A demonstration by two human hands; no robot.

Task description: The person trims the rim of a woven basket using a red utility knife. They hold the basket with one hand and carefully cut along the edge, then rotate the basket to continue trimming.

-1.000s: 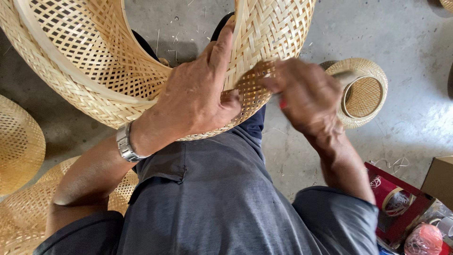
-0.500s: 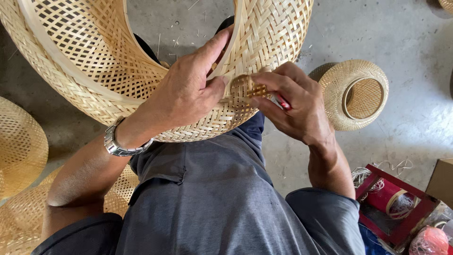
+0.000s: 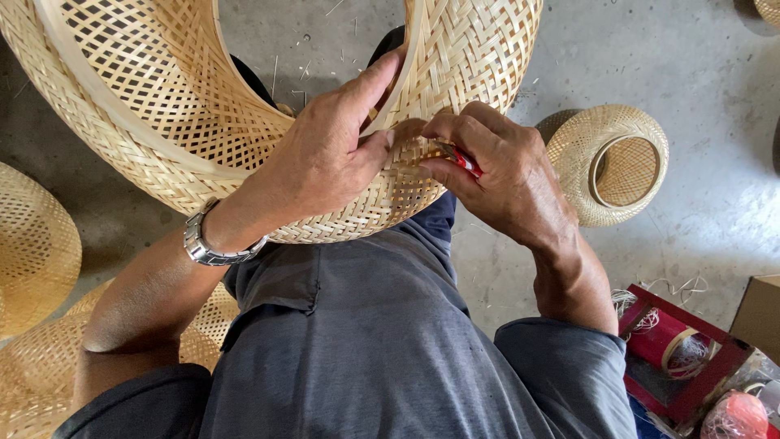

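Right hand (image 3: 504, 175) shifted lower on large woven basket (image 3: 244, 122), pinching red-handled tool (image 3: 461, 159); left hand (image 3: 325, 154) clasps rim. Small basket (image 3: 609, 162) on floor beyond.

Left hand (image 3: 325, 158) on woven bamboo basket (image 3: 195, 122), right hand (image 3: 496, 175) with red-handled tool (image 3: 461, 159) against its weave.

My right hand (image 3: 504, 175) now sits higher and further left in the frame than a second ago, closed up against my left hand (image 3: 333, 154) at the centre, fingertips pressed to the woven basket (image 3: 455, 73). The red-handled tool (image 3: 461, 159) now shows between my fingers. My left thumb lies lower along the weave. The small basket (image 3: 609, 162) at right stands fully uncovered.
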